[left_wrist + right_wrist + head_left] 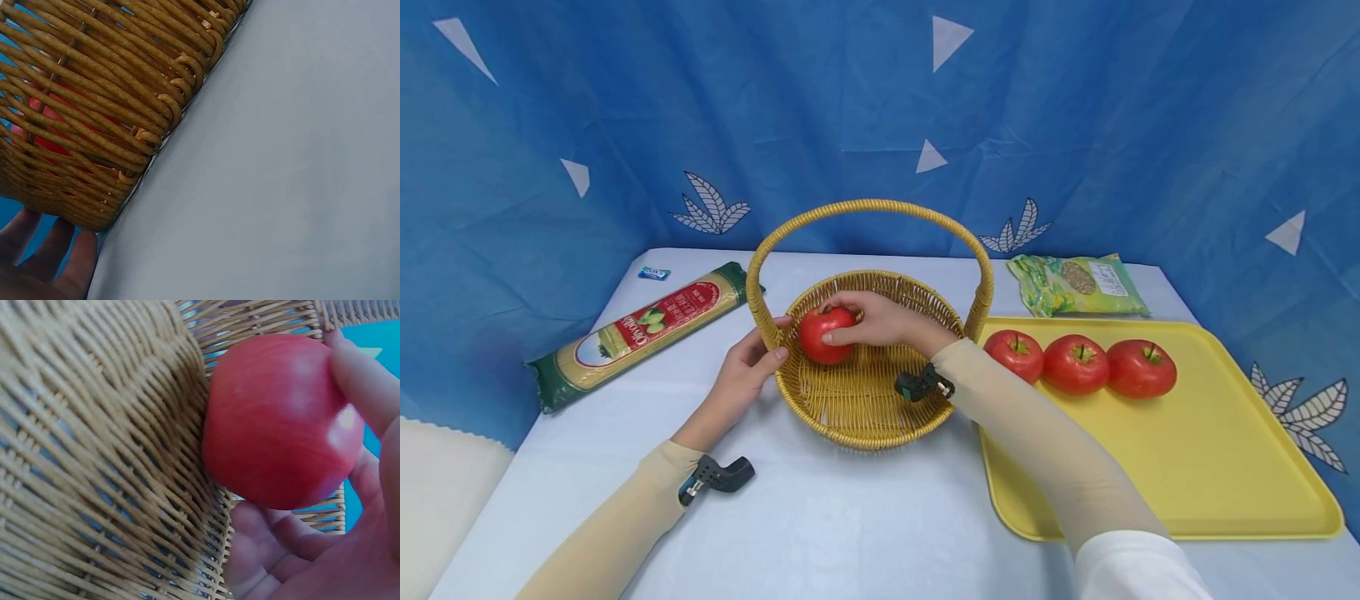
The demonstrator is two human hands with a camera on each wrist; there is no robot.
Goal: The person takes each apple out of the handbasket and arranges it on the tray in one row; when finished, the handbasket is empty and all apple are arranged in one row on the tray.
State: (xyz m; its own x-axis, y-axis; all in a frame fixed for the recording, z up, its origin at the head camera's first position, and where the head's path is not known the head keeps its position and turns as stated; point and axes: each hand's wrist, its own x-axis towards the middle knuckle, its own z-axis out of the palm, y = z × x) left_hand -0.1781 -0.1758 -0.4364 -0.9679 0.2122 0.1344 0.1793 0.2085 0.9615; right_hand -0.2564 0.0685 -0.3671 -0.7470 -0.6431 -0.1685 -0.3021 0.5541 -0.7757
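Observation:
A round wicker basket (865, 437) with a tall arched handle stands at the middle of the table. Inside it, against the left wall, is a red apple (826, 335). My right hand (868, 319) reaches in from the right and holds this apple (281, 422), thumb on one side and fingers on the other. My left hand (747, 371) grips the basket's left rim near the foot of the handle, thumb toward me. Through the weave (125, 81) in the left wrist view, some of the apple's red shows, with left fingertips against the basket's side.
On the right lies a yellow tray (1210, 467) with three more red apples (1076, 365) in a row, partly under my right forearm. Behind it rests a green bag of seeds or grain (1078, 286). A spaghetti pack (640, 333) and a small blue packet (654, 273) lie left.

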